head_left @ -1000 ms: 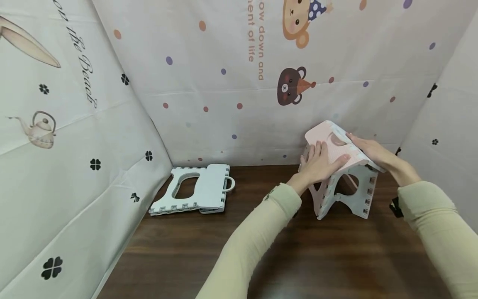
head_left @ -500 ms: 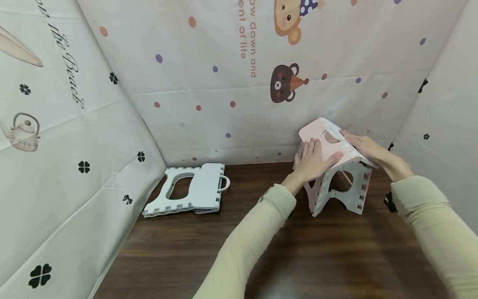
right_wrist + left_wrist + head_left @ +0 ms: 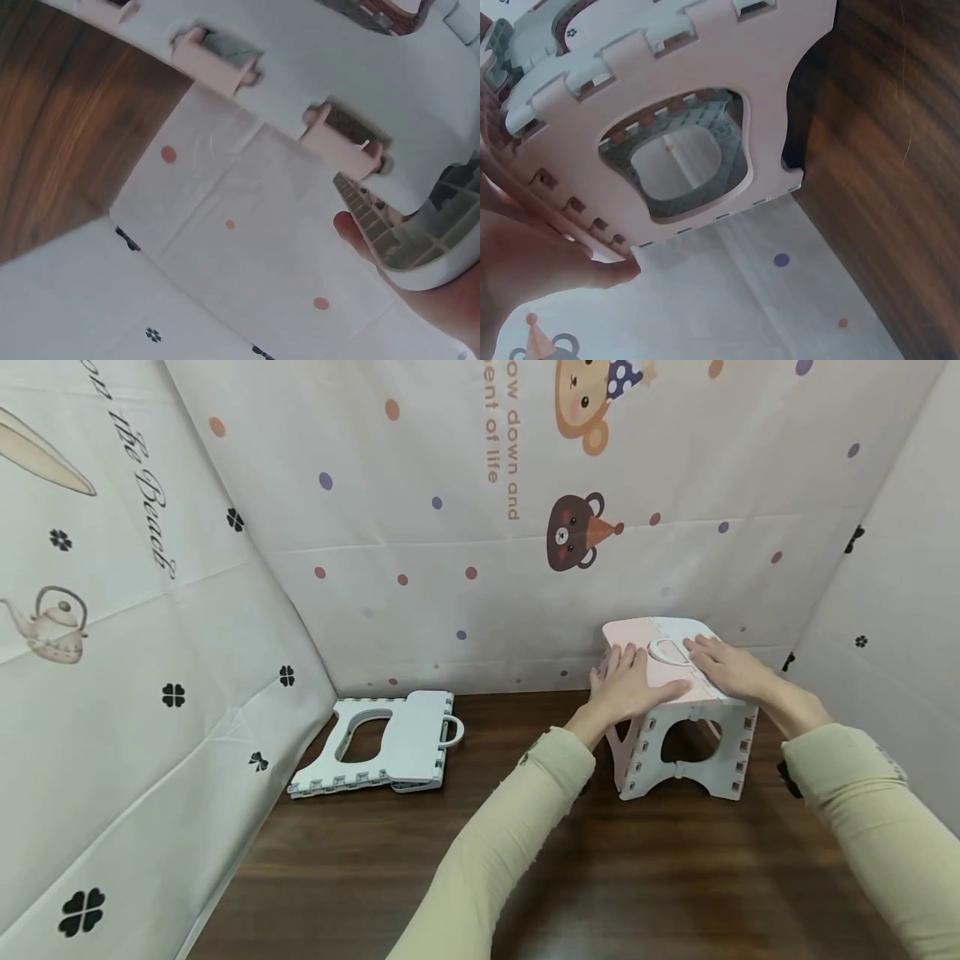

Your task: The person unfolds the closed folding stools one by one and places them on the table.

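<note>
A pink and white folding step stool stands unfolded at the back right, its top level. My left hand rests on the pink half of that top, fingers spread. On the white half lies my right hand, fingers straight, beside the white carry handle. The left wrist view catches the pink side panel with its cutout and my left hand along the top's edge. From the right wrist, the ribbed underside of the top's rim shows, with part of my right hand behind it.
A second folding stool, white and folded flat, lies at the left back of the dark wooden table. Printed cloth walls enclose the back and both sides. The unfolded stool stands close to the back wall.
The stool's top has gone from a raised peak to flat under my hands, and its legs have spread apart. My right hand has come down with the white half; the folded stool stays put.
</note>
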The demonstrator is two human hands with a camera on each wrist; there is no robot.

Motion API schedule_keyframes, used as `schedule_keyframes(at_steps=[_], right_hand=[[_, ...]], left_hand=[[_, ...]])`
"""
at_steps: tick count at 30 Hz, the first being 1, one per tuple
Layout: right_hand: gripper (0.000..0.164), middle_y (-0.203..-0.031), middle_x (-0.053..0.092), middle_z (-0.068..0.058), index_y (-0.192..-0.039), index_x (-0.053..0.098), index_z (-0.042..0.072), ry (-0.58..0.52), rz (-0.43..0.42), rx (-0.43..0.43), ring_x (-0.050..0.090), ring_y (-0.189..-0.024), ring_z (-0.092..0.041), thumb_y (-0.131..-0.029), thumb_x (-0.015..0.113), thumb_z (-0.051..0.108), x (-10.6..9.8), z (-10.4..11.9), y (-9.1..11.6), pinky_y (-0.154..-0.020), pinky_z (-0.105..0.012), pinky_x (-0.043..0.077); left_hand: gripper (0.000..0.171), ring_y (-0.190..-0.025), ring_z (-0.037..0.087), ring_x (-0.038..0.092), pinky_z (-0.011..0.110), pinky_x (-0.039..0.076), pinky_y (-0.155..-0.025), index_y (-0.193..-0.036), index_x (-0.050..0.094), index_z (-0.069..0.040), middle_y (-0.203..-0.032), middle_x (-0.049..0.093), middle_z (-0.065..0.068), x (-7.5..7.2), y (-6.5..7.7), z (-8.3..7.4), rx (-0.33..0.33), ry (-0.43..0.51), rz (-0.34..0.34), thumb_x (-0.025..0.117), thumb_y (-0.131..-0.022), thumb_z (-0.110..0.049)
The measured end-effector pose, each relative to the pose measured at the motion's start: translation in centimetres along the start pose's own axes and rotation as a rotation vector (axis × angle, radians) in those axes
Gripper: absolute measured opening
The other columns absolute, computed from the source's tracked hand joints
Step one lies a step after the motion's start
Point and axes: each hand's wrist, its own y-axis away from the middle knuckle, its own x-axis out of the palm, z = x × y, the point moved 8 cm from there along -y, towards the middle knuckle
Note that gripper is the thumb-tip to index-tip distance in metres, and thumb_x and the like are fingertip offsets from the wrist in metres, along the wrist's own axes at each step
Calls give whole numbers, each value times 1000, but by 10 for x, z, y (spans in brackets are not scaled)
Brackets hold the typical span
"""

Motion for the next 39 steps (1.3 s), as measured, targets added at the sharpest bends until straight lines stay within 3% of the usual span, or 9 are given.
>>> schedule_keyframes(at_steps=[20,25,30,32,35,39], right_hand=[[57,-152,13,-36,-149,21,-5,-5,0,-18,10,-139,-58,-106,19,33,6,1,4,-108,-70,10],[58,-151,19,-35,-148,25,-3,47,-24,30,16,-136,-60,-105,19,36,3,2,2,-104,-75,10],[60,-147,27,-37,-145,29,-7,71,-71,86,24,-128,-64,-103,18,34,-6,18,1,-103,-74,11],[60,-145,27,-38,-145,26,-10,62,-77,72,25,-128,-64,-103,19,33,-10,29,0,-106,-72,14],[60,-144,28,-40,-146,23,-11,48,-83,27,27,-129,-62,-104,22,32,-13,48,-2,-106,-68,21],[61,-143,31,-40,-146,23,-12,40,-97,-27,28,-130,-60,-104,26,32,-12,65,0,-109,-65,22]], left_hand=[[90,-151,9,5,48,23,-117,-154,18,-30,-161,13,-15,-3,9,0,-32,-82,30,35,-83,-82],[89,-151,9,3,46,21,-119,-154,15,-30,-162,10,-15,-3,8,1,-28,-87,34,33,-84,-82],[79,-151,14,5,43,23,-118,-156,11,-27,-163,8,-8,-7,5,2,49,-37,-74,25,-93,-72],[74,-151,17,9,44,26,-117,-156,12,-23,-163,11,-3,-13,5,8,85,-20,-132,22,-96,-66],[70,-150,19,12,46,27,-116,-155,17,-20,-163,15,1,-21,7,29,95,-55,-165,23,-99,-61],[66,-149,23,14,48,25,-117,-154,20,-18,-162,16,6,-23,18,73,74,-233,-136,26,-100,-58]])
